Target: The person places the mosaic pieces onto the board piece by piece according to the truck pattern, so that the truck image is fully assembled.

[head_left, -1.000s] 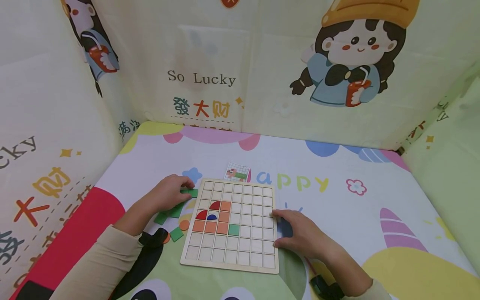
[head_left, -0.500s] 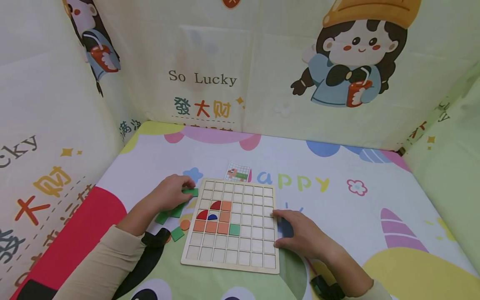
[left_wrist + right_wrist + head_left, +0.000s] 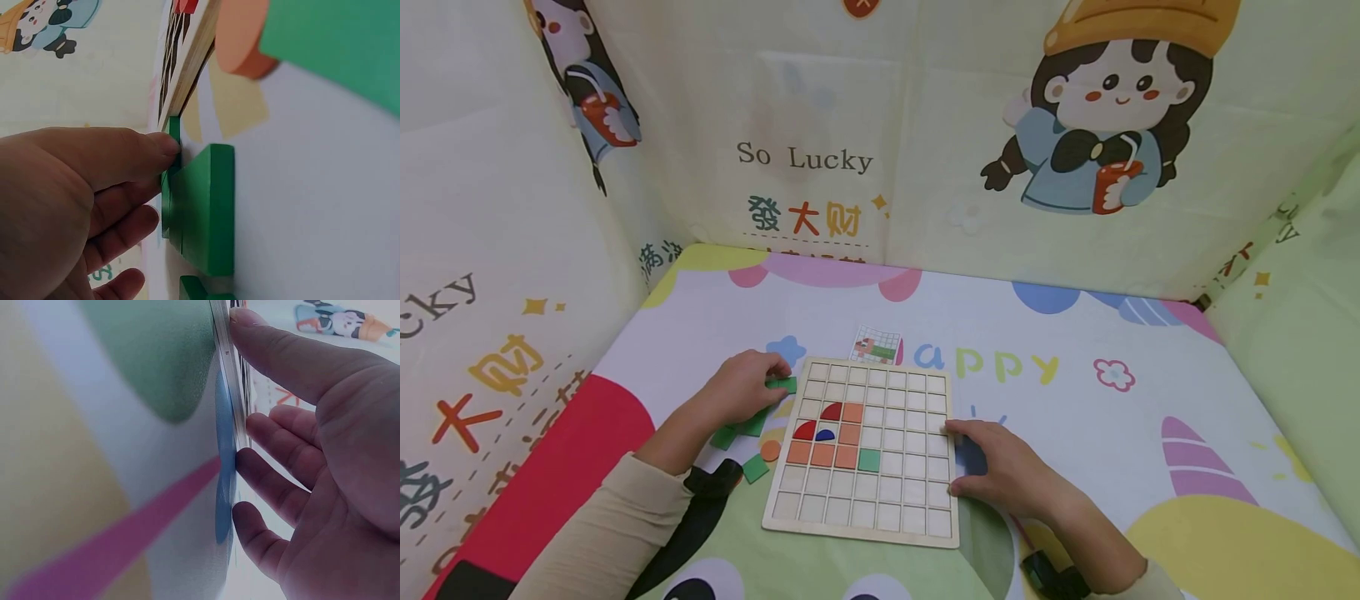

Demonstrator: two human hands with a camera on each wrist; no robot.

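A wooden grid board [image 3: 914,487] lies flat on the table. In it sit several orange squares [image 3: 822,454], two red quarter-round pieces [image 3: 832,411], a blue half-round piece [image 3: 825,435] and a green square [image 3: 868,460]. My left hand [image 3: 747,385] is at the board's upper left edge, its thumb and fingers pinching a green square tile [image 3: 175,134]. More green tiles [image 3: 209,209] lie right beside those fingers. Along the board's right edge [image 3: 232,375], my right hand [image 3: 1011,467] rests with thumb and fingertips touching the rim, fingers only slightly bent.
Behind the board lies a small picture card [image 3: 876,344] with a coloured grid pattern. Left of the board are loose green squares [image 3: 755,468] and an orange round piece [image 3: 771,451]. Printed cloth walls [image 3: 925,208] enclose the table.
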